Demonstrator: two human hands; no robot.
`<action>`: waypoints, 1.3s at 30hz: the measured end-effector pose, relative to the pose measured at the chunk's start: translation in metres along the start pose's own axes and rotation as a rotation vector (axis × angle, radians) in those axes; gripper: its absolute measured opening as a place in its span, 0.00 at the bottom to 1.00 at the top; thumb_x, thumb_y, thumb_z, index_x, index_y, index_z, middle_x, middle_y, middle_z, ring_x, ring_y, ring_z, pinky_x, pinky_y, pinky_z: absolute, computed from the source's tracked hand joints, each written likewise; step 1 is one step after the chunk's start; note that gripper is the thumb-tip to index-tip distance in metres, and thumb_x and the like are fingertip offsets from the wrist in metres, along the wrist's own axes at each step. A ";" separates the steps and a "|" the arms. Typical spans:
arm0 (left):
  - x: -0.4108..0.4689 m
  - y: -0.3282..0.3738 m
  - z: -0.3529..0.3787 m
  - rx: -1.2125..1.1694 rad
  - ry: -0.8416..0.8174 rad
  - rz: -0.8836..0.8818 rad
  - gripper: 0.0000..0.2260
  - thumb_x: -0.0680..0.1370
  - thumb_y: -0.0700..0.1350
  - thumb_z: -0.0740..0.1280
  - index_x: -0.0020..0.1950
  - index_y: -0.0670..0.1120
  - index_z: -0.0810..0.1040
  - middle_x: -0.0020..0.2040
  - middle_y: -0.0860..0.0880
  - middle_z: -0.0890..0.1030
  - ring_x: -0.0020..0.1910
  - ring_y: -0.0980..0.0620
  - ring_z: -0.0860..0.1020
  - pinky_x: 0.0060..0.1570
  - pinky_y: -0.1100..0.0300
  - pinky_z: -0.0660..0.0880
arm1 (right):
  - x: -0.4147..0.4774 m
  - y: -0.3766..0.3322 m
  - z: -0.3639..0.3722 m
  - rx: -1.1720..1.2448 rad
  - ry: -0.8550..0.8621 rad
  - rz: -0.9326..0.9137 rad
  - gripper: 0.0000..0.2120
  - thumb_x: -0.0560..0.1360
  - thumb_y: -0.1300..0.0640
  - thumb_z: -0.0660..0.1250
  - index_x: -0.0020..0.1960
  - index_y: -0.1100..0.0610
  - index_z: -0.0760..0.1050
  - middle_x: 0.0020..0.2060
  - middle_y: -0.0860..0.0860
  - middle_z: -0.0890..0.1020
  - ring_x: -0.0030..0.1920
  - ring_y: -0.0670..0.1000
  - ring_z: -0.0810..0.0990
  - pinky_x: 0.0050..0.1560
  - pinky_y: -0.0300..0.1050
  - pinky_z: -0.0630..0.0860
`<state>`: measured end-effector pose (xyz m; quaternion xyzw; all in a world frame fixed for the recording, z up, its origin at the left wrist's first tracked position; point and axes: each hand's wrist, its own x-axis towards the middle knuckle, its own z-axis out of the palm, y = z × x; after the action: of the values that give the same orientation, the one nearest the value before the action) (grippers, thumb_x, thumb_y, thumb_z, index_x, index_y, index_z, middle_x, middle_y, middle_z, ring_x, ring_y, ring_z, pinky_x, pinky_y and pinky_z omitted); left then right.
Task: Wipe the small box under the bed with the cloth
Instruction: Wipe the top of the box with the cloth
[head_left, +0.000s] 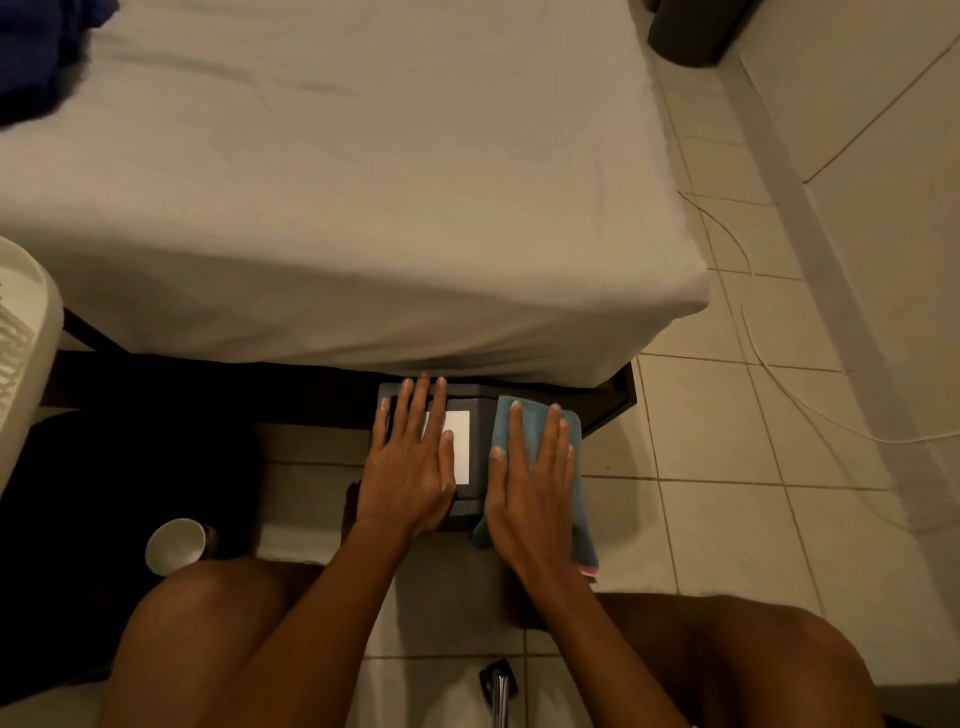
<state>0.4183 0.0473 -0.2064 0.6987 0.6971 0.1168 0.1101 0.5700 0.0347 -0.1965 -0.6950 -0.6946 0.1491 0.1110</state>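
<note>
I had the box (470, 499) on the floor, half under the bed (363, 208). My left hand (410, 467) lay flat and released on top to steady it; my right hand (535, 483) pressed the cloth (519, 410) flat against its right side, wiping.

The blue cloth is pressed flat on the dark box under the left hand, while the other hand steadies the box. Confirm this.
Wrong hand. The head view shows the blue cloth under the right hand, pressed flat on the dark box; the left hand steadies the box.
</note>
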 end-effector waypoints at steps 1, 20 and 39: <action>0.000 0.000 0.000 -0.004 -0.005 0.002 0.28 0.82 0.54 0.42 0.81 0.47 0.43 0.81 0.46 0.45 0.80 0.49 0.42 0.77 0.50 0.40 | 0.006 -0.002 0.000 0.003 0.005 -0.001 0.29 0.82 0.41 0.44 0.81 0.47 0.42 0.80 0.57 0.44 0.80 0.57 0.44 0.78 0.55 0.43; 0.004 -0.001 -0.002 -0.029 0.012 0.007 0.27 0.82 0.54 0.42 0.81 0.48 0.45 0.81 0.48 0.46 0.80 0.51 0.43 0.77 0.52 0.39 | 0.014 -0.030 0.008 -0.008 0.010 0.048 0.30 0.81 0.40 0.37 0.81 0.48 0.43 0.80 0.58 0.44 0.80 0.56 0.41 0.78 0.55 0.39; 0.000 -0.002 -0.002 -0.018 0.018 0.010 0.27 0.83 0.52 0.45 0.81 0.48 0.45 0.81 0.47 0.47 0.80 0.50 0.43 0.78 0.50 0.41 | 0.044 -0.004 -0.006 0.008 -0.020 -0.072 0.27 0.82 0.41 0.43 0.80 0.42 0.42 0.81 0.53 0.45 0.80 0.52 0.39 0.78 0.55 0.37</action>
<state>0.4161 0.0473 -0.2050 0.7000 0.6937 0.1298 0.1095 0.5678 0.0787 -0.1914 -0.6676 -0.7196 0.1548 0.1121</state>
